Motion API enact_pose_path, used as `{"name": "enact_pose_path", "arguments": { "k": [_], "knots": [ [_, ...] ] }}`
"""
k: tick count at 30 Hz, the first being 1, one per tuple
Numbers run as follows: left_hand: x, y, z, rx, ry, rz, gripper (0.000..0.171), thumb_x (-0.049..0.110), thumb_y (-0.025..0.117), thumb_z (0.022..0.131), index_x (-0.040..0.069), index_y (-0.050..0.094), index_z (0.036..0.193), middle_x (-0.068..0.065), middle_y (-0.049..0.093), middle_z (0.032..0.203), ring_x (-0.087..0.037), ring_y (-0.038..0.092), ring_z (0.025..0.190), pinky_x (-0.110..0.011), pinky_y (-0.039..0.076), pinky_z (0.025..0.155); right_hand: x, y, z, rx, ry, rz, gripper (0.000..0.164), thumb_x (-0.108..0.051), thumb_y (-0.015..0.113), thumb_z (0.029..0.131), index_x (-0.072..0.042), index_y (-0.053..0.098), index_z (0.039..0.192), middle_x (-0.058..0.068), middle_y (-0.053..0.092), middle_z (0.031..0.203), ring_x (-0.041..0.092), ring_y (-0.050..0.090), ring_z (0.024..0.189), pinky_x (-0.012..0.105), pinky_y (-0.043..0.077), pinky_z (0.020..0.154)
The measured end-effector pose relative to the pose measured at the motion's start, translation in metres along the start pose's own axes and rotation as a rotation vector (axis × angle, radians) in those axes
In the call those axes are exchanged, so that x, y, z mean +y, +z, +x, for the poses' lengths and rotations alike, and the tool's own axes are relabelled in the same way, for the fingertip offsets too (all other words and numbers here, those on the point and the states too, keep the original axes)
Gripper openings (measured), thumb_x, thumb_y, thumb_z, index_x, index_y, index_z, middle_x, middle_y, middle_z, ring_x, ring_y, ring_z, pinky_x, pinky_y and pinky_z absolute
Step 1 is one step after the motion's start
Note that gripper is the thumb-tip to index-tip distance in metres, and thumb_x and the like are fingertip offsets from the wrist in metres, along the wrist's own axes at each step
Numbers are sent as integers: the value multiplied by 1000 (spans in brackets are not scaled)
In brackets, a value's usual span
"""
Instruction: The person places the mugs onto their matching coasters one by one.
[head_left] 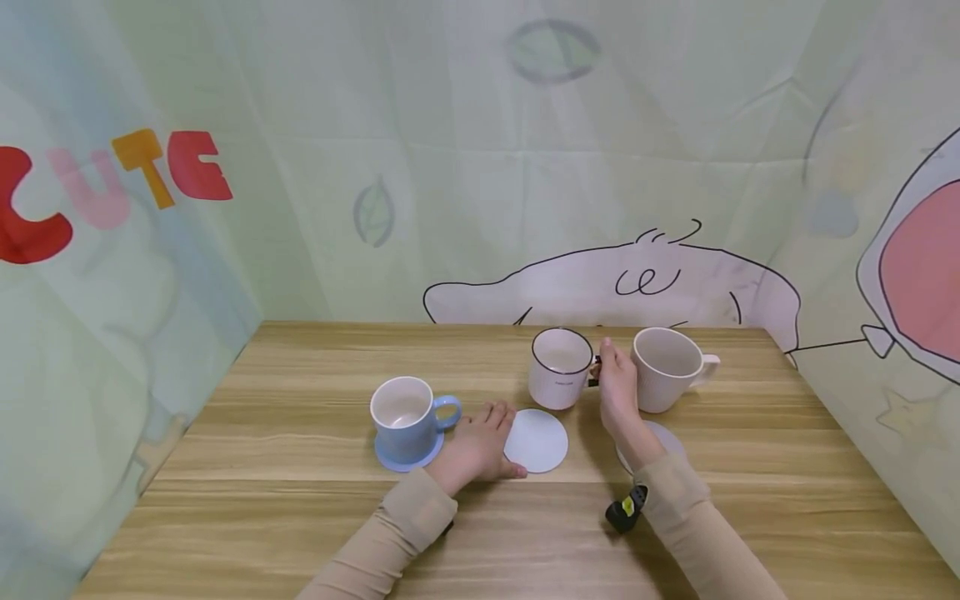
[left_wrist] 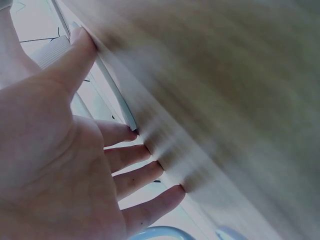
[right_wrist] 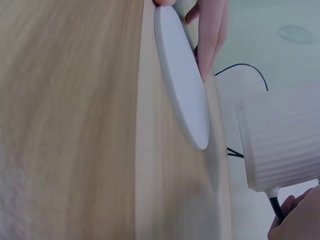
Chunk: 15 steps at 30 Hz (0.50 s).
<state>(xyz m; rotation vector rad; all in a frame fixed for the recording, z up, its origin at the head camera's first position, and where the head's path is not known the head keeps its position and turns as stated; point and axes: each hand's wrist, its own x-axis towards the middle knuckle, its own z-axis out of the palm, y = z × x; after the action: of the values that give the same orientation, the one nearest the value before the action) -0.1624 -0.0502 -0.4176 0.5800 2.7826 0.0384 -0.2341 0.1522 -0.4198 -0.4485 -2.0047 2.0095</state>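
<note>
My right hand (head_left: 618, 387) pinches the black handle of a white mug with a black rim (head_left: 562, 367). In the right wrist view that mug (right_wrist: 282, 137) hangs above the tabletop, its ribbed lower wall showing. My left hand (head_left: 483, 437) lies on the table, fingers spread, at the left edge of a round white coaster (head_left: 538, 442). Seen from the left wrist, the thumb and index fingertip of this hand (left_wrist: 60, 150) touch the rim of the coaster (left_wrist: 117, 97). The other fingertips rest on the wood.
Left of my left hand, a blue mug (head_left: 408, 429) stands on a blue coaster (head_left: 390, 460). A larger white mug (head_left: 663, 375) stands right of my right hand. A pale coaster (head_left: 667, 439) lies partly under my right forearm. A printed curtain (head_left: 480, 208) hangs behind the table (head_left: 300, 400).
</note>
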Motion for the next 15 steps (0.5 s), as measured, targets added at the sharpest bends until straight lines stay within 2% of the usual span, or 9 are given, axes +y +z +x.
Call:
{"name": "enact_pose_path", "arguments": {
  "k": [15],
  "knots": [
    [0, -1, 0, 4, 0, -6, 93, 61, 63, 82, 8, 28, 151, -11, 26, 159, -29, 26, 147, -51, 32, 113, -7, -1, -13, -25, -3, 40, 42, -34, 44, 102, -12, 41, 66, -2, 47, 67, 15, 48, 71, 29, 40, 74]
  ]
}}
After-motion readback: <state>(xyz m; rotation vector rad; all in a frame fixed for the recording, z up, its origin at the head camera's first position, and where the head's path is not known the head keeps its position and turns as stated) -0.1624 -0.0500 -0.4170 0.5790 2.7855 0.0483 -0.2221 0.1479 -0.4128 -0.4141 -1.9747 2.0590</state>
